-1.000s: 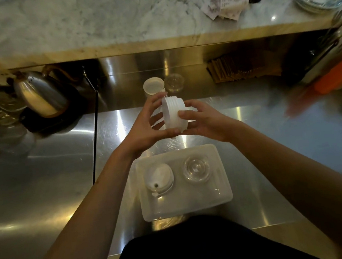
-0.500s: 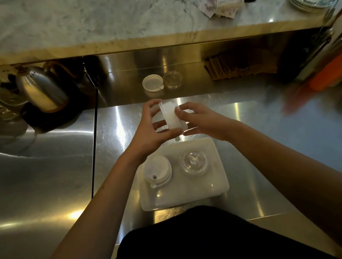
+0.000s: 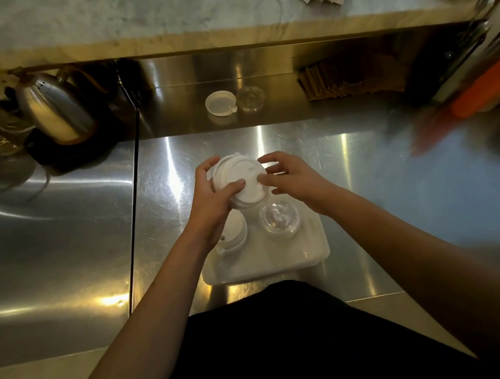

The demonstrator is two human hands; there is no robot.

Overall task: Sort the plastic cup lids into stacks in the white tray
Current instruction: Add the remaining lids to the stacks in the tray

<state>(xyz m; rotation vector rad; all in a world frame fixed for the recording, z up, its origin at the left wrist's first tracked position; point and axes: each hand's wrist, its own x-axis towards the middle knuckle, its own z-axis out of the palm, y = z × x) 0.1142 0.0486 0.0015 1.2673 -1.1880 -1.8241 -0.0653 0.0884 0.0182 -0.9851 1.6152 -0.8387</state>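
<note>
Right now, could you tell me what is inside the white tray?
White lids on the left, clear lids on the right. The held stack, left hand and right hand hide the tray's far edge.

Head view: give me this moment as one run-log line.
left hand grips white lid stack | right hand holds its edge | above white tray | tray holds white lids, clear lids

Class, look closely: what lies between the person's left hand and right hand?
In the head view, a stack of white lids lies there: the left hand grips it and the right hand holds its rim.
</note>
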